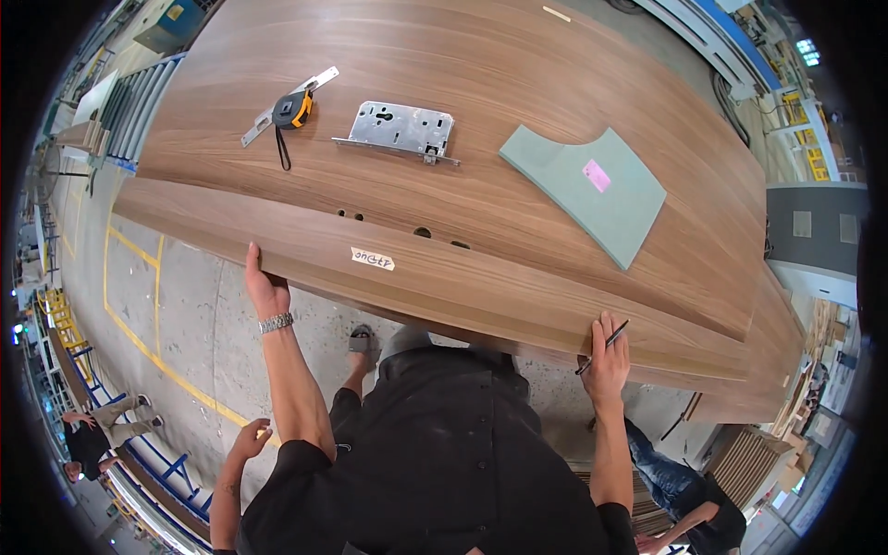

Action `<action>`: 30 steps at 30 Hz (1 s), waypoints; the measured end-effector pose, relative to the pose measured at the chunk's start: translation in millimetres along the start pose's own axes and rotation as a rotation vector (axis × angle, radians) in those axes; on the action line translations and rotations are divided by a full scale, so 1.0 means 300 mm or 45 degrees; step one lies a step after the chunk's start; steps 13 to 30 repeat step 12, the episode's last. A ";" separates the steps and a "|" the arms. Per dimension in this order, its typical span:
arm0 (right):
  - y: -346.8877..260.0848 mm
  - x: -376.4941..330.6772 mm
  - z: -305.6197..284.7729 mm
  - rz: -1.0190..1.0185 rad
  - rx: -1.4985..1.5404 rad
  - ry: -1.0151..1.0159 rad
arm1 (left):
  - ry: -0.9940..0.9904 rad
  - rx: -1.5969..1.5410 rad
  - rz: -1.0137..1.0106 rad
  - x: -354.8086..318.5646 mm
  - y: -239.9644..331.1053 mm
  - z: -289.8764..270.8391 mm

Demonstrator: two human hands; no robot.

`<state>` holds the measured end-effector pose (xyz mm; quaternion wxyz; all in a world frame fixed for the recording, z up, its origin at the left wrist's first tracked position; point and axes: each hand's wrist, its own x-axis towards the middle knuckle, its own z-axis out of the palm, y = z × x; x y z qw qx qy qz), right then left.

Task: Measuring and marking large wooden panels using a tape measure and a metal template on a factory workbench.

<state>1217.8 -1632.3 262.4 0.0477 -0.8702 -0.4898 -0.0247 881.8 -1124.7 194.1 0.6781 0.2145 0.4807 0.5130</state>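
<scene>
A large walnut-coloured door panel (518, 83) lies flat in front of me, its near long edge (435, 296) turned toward me. My left hand (265, 289), with a metal watch on the wrist, grips that edge at the left. My right hand (606, 359) rests on the same edge further right and holds a dark pencil (603, 346) between its fingers. On the panel lie a metal mortise lock case (400, 128), a yellow and black tape measure (292, 108) on a metal strip (319, 81), and a grey-green template piece (592, 190) with a pink sticker. A white label (372, 259) sticks near several drilled holes (421, 232).
Another person's hand (248, 440) reaches in at the lower left. A person in jeans (689, 495) bends at the lower right, and another crouches at the far left (97, 433). Yellow floor lines (139, 342), roller racks (139, 97) and stacked wooden parts (749, 458) surround the panel.
</scene>
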 end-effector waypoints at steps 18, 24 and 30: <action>0.051 0.029 0.020 0.251 0.210 -0.265 | -0.121 0.656 0.071 0.031 -0.038 0.036; 0.051 0.029 0.020 0.251 0.210 -0.265 | -0.121 0.656 0.071 0.031 -0.038 0.036; 0.051 0.029 0.020 0.251 0.210 -0.265 | -0.121 0.656 0.071 0.031 -0.038 0.036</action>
